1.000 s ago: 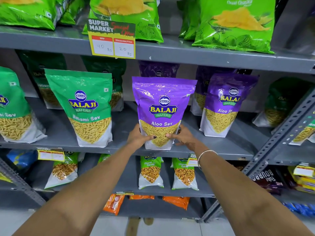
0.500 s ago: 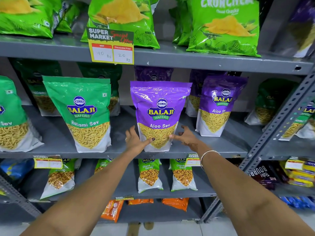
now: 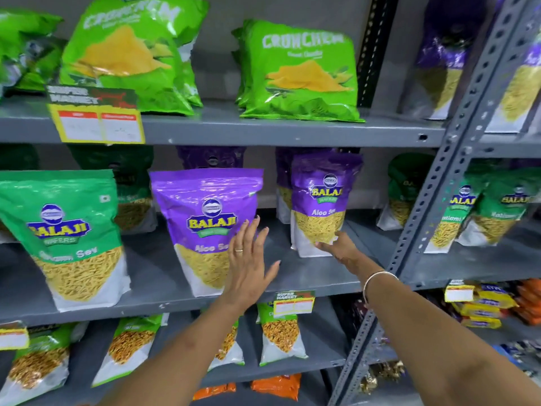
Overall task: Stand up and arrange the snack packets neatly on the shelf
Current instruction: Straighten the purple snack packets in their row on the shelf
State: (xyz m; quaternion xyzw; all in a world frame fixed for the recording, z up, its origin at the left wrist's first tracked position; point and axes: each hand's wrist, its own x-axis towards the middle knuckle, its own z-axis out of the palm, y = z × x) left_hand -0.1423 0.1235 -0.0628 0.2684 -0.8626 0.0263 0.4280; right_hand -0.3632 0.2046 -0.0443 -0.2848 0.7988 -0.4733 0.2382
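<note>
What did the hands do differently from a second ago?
Both hands let go of the front purple Aloo Sev packet. The left hand opened flat beside it; the right hand reached right to the next purple packet. The green packet stayed standing.

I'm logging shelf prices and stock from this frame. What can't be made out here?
- Price tag, head view: the figures are smeared by motion blur.
- Rear purple packet: mostly hidden behind the front Aloo Sev packet.
- Right hand fingertips: blurred against the second Aloo Sev packet, so contact is unclear.
- Lowest shelf's orange packets: cut by the bottom edge.
</note>
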